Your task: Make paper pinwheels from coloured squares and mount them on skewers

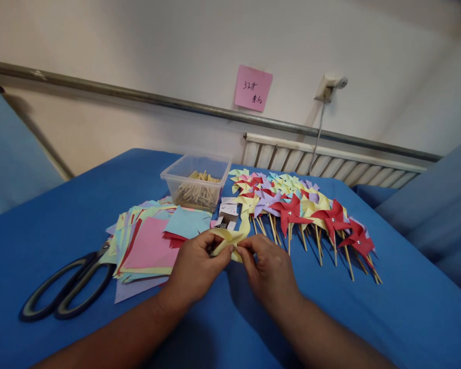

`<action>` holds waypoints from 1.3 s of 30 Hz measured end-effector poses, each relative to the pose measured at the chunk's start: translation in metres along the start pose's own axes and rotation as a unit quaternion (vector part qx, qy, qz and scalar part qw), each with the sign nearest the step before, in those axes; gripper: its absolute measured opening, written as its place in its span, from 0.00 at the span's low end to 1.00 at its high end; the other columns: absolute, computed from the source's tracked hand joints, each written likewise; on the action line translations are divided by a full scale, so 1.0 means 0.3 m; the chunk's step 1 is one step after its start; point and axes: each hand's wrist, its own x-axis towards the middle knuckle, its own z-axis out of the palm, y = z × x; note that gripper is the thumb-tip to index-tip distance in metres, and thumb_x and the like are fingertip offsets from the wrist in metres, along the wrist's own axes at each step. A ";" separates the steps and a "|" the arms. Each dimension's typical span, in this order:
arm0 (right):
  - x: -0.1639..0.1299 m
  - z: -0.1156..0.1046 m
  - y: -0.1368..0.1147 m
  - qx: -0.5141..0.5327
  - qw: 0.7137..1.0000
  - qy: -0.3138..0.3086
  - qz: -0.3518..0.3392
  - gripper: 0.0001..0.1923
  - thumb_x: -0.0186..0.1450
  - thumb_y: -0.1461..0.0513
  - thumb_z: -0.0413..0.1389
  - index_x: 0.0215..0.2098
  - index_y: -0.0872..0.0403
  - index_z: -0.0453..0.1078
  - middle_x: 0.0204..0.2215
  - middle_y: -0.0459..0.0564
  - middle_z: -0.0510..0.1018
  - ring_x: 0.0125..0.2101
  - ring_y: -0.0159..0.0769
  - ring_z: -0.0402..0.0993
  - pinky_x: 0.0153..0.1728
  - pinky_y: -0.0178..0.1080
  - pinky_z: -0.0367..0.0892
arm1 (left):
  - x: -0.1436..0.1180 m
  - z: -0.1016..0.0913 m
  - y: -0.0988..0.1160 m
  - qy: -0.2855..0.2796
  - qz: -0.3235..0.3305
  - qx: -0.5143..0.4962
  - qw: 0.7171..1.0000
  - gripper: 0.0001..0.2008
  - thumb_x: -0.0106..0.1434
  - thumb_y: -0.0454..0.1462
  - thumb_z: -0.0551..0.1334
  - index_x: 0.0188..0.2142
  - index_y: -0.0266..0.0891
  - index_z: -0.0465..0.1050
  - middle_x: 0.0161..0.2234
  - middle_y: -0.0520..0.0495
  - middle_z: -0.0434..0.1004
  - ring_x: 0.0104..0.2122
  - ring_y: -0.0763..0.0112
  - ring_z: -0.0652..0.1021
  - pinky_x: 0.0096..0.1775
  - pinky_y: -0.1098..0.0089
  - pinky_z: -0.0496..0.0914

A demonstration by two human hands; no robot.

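Two hands, left and right, pinching yellow paper between fingertips, paper stack left, pinwheels right, scissors on desk

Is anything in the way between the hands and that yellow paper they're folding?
Nothing visible. The left hand and right hand both already pinch the yellow paper directly, above the blue cloth.

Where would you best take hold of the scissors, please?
Grip the scissors by their dark loop handles, coming from the near left: the handles point toward the table's near edge, while the blades are tucked under the stack of coloured paper squares.
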 end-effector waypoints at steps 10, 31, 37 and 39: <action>0.005 0.018 0.008 0.128 0.990 0.016 0.051 0.04 0.62 0.64 0.56 0.29 0.53 0.72 0.25 0.44 0.76 0.26 0.31 0.72 0.28 0.32 0.63 | -0.009 -0.009 0.003 -0.010 0.016 -0.013 1.000 0.06 0.54 0.39 0.63 0.29 0.38 0.73 0.27 0.51 0.76 0.30 0.66 0.76 0.33 0.69 0.68; 0.005 -0.001 0.001 0.074 0.997 0.005 0.006 0.05 0.63 0.65 0.55 0.30 0.53 0.72 0.26 0.45 0.76 0.27 0.33 0.72 0.30 0.34 0.63 | -0.013 -0.006 0.001 -0.012 0.042 0.007 0.999 0.03 0.55 0.36 0.62 0.30 0.39 0.74 0.27 0.53 0.77 0.29 0.70 0.76 0.32 0.72 0.68; 0.012 0.005 0.011 0.130 0.990 -0.012 0.052 0.04 0.61 0.64 0.56 0.29 0.53 0.73 0.25 0.44 0.76 0.26 0.32 0.71 0.27 0.33 0.62 | -0.018 -0.011 0.012 -0.012 0.069 0.028 0.997 0.04 0.55 0.33 0.61 0.29 0.40 0.75 0.26 0.55 0.77 0.28 0.73 0.75 0.30 0.75 0.66; 0.014 0.008 0.013 0.160 0.984 -0.022 0.078 0.05 0.61 0.63 0.56 0.28 0.53 0.72 0.23 0.43 0.75 0.25 0.31 0.70 0.25 0.32 0.61 | -0.019 -0.013 0.012 -0.010 0.079 0.040 0.996 0.04 0.55 0.33 0.61 0.29 0.40 0.75 0.25 0.56 0.77 0.27 0.73 0.75 0.30 0.76 0.66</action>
